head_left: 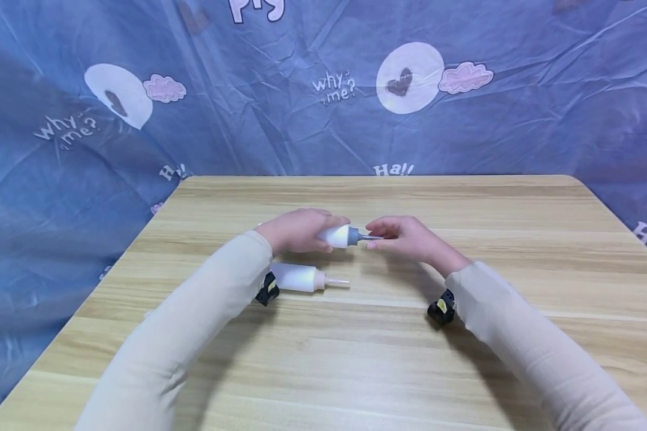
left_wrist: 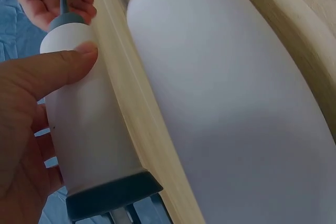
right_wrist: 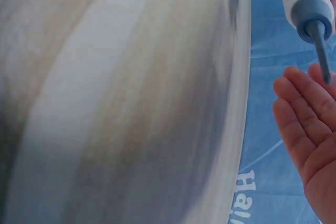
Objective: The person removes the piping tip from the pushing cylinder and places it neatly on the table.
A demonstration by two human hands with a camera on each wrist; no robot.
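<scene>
Your left hand [head_left: 302, 232] grips a white plastic bottle with a grey-blue cap and tapered nozzle [head_left: 336, 237], held above the pale wood-grain table [head_left: 356, 359]; a white plastic bottle with a pale pink cap [head_left: 296, 278] lies nearby. Your right hand [head_left: 404, 238] is relaxed at the nozzle tip; you can't tell whether it touches. A careless pinch could bend the nozzle; over-squeezing might expel any contents. The right wrist view reveals your palm, hidden from the head view, which alone shows the lying bottle's clear nozzle [head_left: 338, 282].
</scene>
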